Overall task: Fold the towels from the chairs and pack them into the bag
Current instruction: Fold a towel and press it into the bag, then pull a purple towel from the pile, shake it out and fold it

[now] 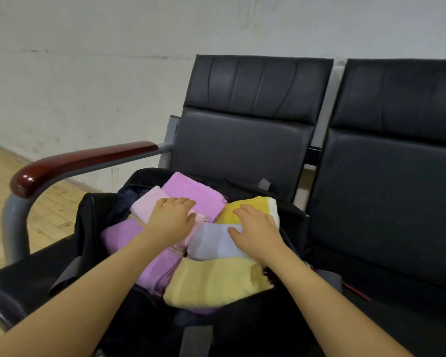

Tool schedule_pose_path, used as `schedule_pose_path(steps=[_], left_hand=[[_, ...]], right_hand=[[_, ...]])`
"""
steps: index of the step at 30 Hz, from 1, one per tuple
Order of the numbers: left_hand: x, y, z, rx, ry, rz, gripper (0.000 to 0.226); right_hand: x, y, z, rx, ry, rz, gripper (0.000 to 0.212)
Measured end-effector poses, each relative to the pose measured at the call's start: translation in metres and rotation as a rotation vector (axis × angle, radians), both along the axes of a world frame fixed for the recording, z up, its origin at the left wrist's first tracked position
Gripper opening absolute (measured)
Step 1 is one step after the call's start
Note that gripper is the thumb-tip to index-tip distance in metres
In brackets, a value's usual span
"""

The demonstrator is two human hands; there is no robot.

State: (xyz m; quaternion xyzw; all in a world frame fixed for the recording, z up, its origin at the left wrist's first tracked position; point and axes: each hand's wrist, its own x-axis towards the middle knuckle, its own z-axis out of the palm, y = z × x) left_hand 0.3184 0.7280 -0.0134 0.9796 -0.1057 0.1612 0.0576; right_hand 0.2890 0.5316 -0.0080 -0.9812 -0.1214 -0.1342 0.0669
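Head view: your black bag [93, 228] sits open on the left chair [242, 140]. Contents: folded towels [211, 282] in purple, pink, yellow and pale blue, heaped above the rim. Your left hand [171, 217] and right hand [258, 233] press flat on them, fingers straight. Visible seats hold no loose towels; packing looks nearly finished, only settling left.
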Motion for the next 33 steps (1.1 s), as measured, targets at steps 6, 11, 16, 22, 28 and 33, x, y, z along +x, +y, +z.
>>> schedule_pose_path(steps=[6,11,16,22,28,33], left_hand=[[-0.057,-0.1,0.024,-0.088,-0.07,-0.213,0.042],[-0.118,-0.203,0.025,-0.17,-0.077,-0.411,0.038],[-0.171,-0.309,0.017,-0.181,-0.017,-0.589,0.041],[-0.228,-0.429,-0.007,-0.206,0.091,-0.749,0.04],[-0.279,-0.53,-0.03,-0.228,0.236,-0.914,0.039],[-0.323,-0.597,-0.049,-0.163,0.318,-1.025,0.039]], right_hand=[[-0.08,-0.089,0.031,0.096,-0.083,-0.153,0.04],[-0.16,-0.187,0.028,0.152,-0.095,-0.303,0.042],[-0.234,-0.286,0.008,0.182,-0.093,-0.488,0.038],[-0.313,-0.395,-0.022,0.188,-0.033,-0.724,0.033],[-0.381,-0.487,-0.045,0.142,0.089,-0.92,0.04],[-0.431,-0.533,-0.067,0.023,0.149,-1.09,0.048]])
